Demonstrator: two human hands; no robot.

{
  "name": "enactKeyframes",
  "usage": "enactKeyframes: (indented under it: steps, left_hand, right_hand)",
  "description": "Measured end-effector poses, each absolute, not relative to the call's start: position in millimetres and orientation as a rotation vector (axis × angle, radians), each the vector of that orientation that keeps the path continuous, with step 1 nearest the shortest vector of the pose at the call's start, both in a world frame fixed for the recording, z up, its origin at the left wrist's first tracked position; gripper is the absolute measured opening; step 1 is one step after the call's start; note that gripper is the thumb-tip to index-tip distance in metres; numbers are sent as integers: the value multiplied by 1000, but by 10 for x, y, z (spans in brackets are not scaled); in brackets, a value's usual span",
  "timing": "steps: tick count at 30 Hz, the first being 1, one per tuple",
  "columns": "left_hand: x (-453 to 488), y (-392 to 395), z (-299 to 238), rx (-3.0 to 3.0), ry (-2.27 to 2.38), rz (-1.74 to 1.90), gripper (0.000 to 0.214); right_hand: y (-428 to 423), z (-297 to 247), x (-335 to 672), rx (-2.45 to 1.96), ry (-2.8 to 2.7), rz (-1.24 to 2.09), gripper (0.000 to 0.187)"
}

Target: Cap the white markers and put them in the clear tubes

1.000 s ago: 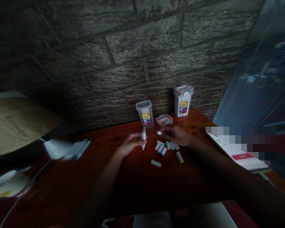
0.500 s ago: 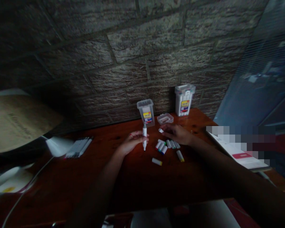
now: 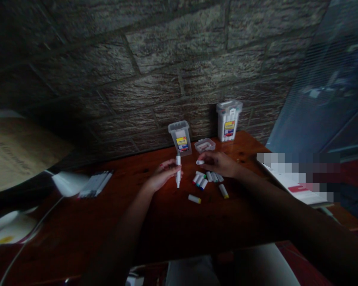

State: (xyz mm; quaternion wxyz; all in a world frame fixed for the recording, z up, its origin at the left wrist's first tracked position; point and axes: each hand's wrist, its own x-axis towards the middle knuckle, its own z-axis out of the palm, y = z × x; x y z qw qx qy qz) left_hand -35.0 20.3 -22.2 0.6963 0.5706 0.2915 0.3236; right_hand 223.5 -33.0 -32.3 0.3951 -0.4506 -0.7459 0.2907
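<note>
My left hand (image 3: 164, 174) is closed round a white marker (image 3: 178, 171), held upright above the wooden table (image 3: 155, 226). A little to its right, my right hand (image 3: 219, 163) pinches a small white cap (image 3: 200, 162). Several loose caps with coloured ends (image 3: 205, 178) lie on the table just below my right hand. Two more caps, yellow-tipped (image 3: 194, 198), lie nearer to me.
An open clear marker box (image 3: 180, 138), its lid (image 3: 205, 145) and a full marker box (image 3: 228, 120) stand by the stone wall. A row of markers (image 3: 96, 184) lies at left beside white paper. A booklet (image 3: 298, 186) lies at right.
The view has shifted slightly. My right hand has lifted the white cap a little and brought it nearer the marker in my left hand, which stays upright.
</note>
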Motion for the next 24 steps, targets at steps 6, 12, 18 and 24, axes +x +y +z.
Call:
enactKeyframes:
  steps: [6, 12, 18, 24]
  left_hand:
    - [-339, 218, -239, 1266, 693, 758, 46]
    - [-366, 231, -232, 1310, 747, 682, 46]
    - [-395, 225, -212, 1510, 759, 605, 40]
    - [-384, 177, -151, 1663, 764, 554, 34]
  right_hand:
    - [-326, -307, 2251, -1191, -1814, 644, 24]
    - [-352, -243, 2214, -1188, -1790, 647, 28]
    - [-305, -226, 2177, -1096, -1510, 825, 41]
    - [-322, -187, 2183, -1074, -1324, 969, 46]
